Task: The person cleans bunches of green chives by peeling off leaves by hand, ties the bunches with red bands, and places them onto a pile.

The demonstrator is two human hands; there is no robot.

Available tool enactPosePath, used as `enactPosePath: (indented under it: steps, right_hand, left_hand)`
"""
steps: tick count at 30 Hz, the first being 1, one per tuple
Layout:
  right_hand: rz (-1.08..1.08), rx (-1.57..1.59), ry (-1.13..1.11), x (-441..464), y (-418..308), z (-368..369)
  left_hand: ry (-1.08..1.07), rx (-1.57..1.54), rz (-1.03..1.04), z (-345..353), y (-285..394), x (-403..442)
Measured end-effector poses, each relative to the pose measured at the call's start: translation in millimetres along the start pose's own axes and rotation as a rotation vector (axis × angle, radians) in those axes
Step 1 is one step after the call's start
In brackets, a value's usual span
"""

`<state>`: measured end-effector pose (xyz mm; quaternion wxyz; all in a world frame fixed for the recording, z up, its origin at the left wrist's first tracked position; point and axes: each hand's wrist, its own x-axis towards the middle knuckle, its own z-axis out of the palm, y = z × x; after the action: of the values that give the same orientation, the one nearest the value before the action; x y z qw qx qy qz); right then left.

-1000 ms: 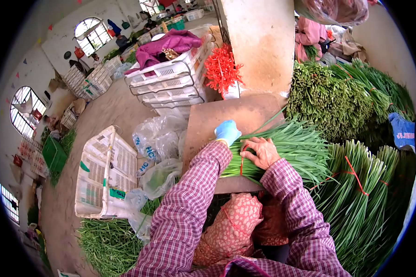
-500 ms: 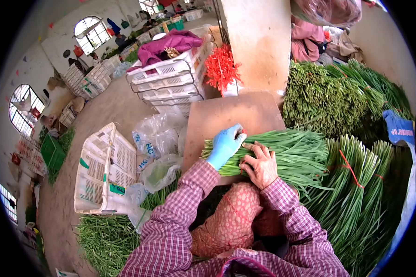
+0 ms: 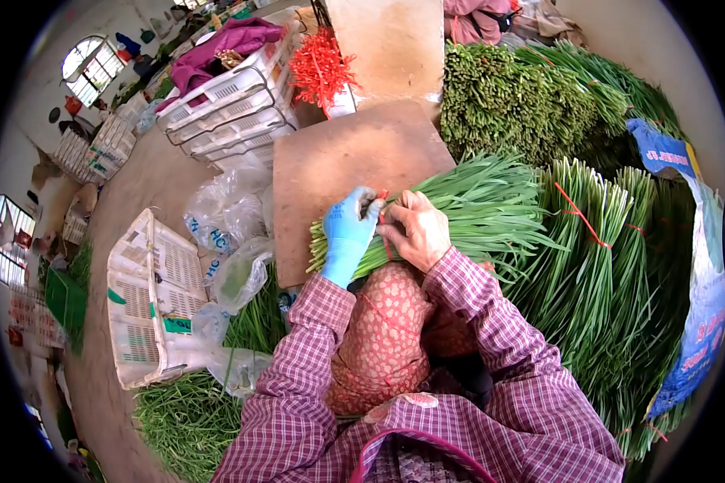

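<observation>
If the gloved left hand [image 3: 349,236] and bare right hand [image 3: 417,229], fingers pinching the red tie [image 3: 385,219] on the board [image 3: 348,165], yank too hard, stems could bruise.

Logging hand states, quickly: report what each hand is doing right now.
Left hand, blue-gloved: fingers closed, pinching the red tie near its upper end.
Right hand, bare: fingers closed on the tie, over the bundle of green stalks.

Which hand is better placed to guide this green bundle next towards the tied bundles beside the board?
Probably the right hand. It is nearer the leafy end of the green bundle, and the tied bundles lie on its side of the board. The left hand is nearer the stem end, farther away.
</observation>
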<state>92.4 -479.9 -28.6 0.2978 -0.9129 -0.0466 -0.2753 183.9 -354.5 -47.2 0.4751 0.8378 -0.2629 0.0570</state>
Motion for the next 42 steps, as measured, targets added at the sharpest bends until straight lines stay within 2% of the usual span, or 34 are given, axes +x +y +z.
enactPosePath:
  steps: [7, 9, 11, 15, 19, 21, 25, 31, 33, 37, 42]
  right_hand:
    - [0.144, 0.036, -0.078, 7, 7, 5]
    - [0.216, 0.003, -0.163, 10, 7, 4]
    - [0.255, -0.009, -0.207, 14, 5, 1]
    - [0.344, -0.035, -0.307, 20, 0, -2]
    - [0.32, -0.036, -0.273, 21, 2, -1]
    - [0.408, -0.011, -0.384, 26, -1, -5]
    - [0.393, -0.044, -0.367, 23, 1, -3]
    - [0.372, -0.04, -0.347, 20, 1, -4]
    - [0.336, -0.031, -0.329, 17, 2, -3]
    - [0.305, -0.049, -0.25, 12, -9, -7]
    - [0.164, -0.167, -0.064, 1, -13, -4]
  left_hand:
    - [-0.114, -0.144, 0.002, -13, 2, -5]
    - [-0.135, -0.162, -0.019, -13, -2, -5]
    - [-0.067, -0.218, 0.116, -8, -11, -4]
    - [-0.064, -0.157, 0.114, -9, -12, -6]
    - [-0.057, -0.191, 0.131, -9, -15, -6]
    - [-0.056, -0.194, 0.134, -10, -14, -7]
    - [-0.06, -0.118, 0.185, -17, -2, -11]
    - [-0.073, 0.038, 0.387, -25, -8, -17]
    - [-0.177, 0.041, 0.449, -37, 0, -21]
    - [-0.204, 0.173, 0.456, -38, 3, -27]
    - [-0.218, 0.178, 0.43, -36, 1, -27]
